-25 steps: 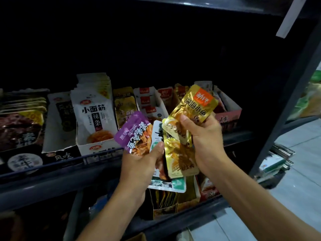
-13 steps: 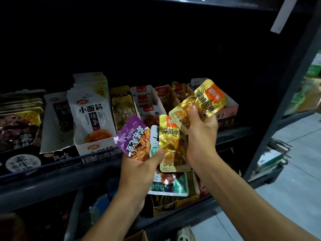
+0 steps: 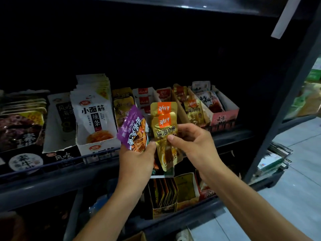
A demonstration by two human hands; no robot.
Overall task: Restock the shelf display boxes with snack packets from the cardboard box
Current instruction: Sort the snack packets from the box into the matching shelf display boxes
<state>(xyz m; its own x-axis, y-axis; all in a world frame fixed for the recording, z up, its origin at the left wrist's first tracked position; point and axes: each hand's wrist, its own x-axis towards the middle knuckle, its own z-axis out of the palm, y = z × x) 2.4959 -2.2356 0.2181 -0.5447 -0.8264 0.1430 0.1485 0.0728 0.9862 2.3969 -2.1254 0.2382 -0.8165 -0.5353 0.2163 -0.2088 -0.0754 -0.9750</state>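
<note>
Right hand (image 3: 192, 141) pinches gold packets (image 3: 164, 129); left hand (image 3: 137, 159) grips purple packet (image 3: 132, 130). I'd square golds — drop upright into matching box (image 3: 192, 110), one o'clock.

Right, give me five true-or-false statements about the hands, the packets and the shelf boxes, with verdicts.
1. The left hand holds a purple foil snack packet. True.
2. The right hand is empty. False: its thumb and fingers pinch the front gold foil fish-snack packet.
3. A second gold packet shows behind the front one. True.
4. The pink-fronted cardboard display box sits at the left end of the shelf. False: it stands at the right end of the row.
5. The tall white packets with black lettering lie flat on the floor. False: they stand upright in a shelf box.
</note>
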